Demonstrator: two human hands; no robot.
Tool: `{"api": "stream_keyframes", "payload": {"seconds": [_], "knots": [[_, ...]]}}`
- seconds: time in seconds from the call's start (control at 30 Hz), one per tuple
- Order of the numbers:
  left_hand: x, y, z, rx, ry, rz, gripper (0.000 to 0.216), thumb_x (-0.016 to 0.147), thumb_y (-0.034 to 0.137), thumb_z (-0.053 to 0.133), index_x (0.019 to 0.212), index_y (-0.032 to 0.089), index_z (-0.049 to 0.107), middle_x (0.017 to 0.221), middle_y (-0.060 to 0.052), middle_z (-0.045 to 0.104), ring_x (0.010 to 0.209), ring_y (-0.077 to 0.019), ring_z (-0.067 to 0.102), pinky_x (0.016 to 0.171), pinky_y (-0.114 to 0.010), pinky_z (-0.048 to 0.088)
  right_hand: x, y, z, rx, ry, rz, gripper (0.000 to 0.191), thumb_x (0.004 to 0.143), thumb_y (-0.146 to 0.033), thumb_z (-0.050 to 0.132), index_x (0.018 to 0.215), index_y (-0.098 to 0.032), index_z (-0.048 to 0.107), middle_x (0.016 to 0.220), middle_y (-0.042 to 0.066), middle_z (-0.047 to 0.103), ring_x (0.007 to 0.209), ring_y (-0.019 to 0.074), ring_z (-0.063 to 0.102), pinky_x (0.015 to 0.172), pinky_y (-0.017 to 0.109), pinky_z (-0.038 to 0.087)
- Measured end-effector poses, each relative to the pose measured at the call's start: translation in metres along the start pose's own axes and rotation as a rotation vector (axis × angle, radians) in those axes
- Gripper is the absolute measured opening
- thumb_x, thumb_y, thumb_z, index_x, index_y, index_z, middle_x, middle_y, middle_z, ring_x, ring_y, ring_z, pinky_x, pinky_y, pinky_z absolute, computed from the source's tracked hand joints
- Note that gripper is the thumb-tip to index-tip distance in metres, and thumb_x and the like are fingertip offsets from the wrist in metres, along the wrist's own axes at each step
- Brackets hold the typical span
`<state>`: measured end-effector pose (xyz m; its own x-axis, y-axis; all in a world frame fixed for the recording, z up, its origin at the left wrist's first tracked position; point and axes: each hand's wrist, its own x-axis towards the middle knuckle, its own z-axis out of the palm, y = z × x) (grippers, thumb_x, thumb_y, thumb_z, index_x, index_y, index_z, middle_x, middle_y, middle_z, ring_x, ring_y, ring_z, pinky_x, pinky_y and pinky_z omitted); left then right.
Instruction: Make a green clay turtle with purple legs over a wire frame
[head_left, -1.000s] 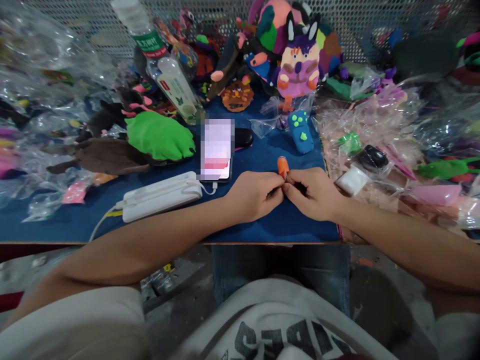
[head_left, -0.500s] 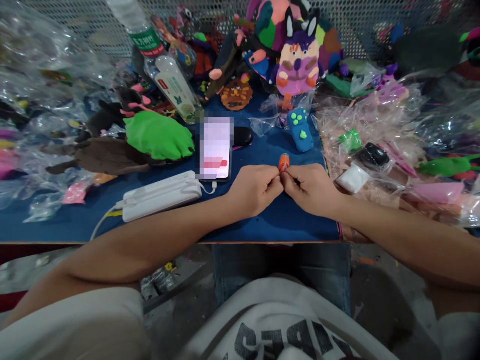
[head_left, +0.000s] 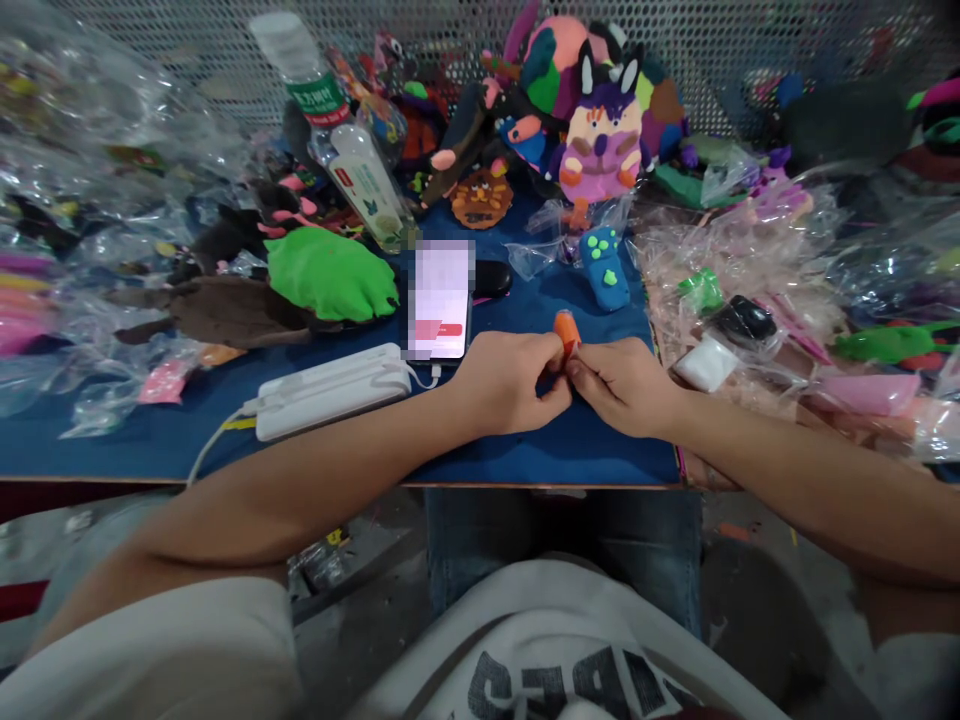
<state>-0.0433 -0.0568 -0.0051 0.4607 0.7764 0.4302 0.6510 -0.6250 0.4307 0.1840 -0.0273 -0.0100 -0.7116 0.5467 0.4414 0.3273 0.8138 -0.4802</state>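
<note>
Both hands meet over the blue tabletop (head_left: 517,450), pinching a small packet of orange modeling clay (head_left: 566,328) in clear wrap. My left hand (head_left: 514,380) is closed, its curled fingers at the packet's left side. From the right, my right hand (head_left: 630,385) grips the near end between thumb and fingertips. The packet's far end sticks out beyond the fingers; its near end is hidden. Just behind lies a blue clay piece (head_left: 604,275) with light green dots. A phone (head_left: 439,300) with a lit, partly blurred screen lies left of the hands.
A white power bank (head_left: 330,392) with a cable lies near my left forearm. A bottle (head_left: 360,180) leans behind a green clay shape (head_left: 330,275). Several clay figures, such as a purple-and-pink animal (head_left: 602,145), line the mesh back. Wrapped clay packets (head_left: 705,360) cover the right side.
My left fingers have loosened and opened a little gap, and more of the orange clay packet shows. The whole view has shifted slightly.
</note>
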Motion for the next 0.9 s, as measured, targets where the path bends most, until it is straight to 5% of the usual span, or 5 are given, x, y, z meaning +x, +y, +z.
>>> {"api": "stream_keyframes", "payload": {"seconds": [0.2,0.47,0.9], "knots": [[0.000,0.001,-0.002,0.064,-0.080,0.031,0.014,0.097,0.022,0.052,0.085,0.021,0.058,0.073,-0.001,0.068,0.063,-0.0172,0.059,0.060,-0.035,0.033,0.001,0.004,-0.002,-0.059,-0.045,-0.082,0.033,0.113,-0.026,0.049,0.080,-0.022,0.049,0.067,-0.003,0.054,0.059,0.0114,0.046,0.061,0.030,0.029],[0.009,-0.005,0.005,-0.070,0.067,0.073,0.028,0.097,0.022,0.051,0.070,0.022,0.043,0.063,0.003,0.050,0.057,-0.0127,0.043,0.059,-0.033,0.029,0.009,-0.002,0.002,-0.064,0.132,-0.037,0.038,0.104,-0.021,0.054,0.069,-0.022,0.040,0.059,-0.006,0.041,0.053,0.0083,0.037,0.057,0.027,0.027],[0.011,-0.005,0.005,0.102,0.194,-0.001,0.033,0.094,0.025,0.053,0.066,0.023,0.036,0.057,0.003,0.040,0.055,-0.0135,0.036,0.060,-0.036,0.019,0.001,-0.007,-0.001,-0.298,0.153,0.223,0.030,0.096,-0.029,0.055,0.070,-0.023,0.042,0.061,-0.001,0.054,0.055,0.0120,0.041,0.061,0.034,0.022]]}}
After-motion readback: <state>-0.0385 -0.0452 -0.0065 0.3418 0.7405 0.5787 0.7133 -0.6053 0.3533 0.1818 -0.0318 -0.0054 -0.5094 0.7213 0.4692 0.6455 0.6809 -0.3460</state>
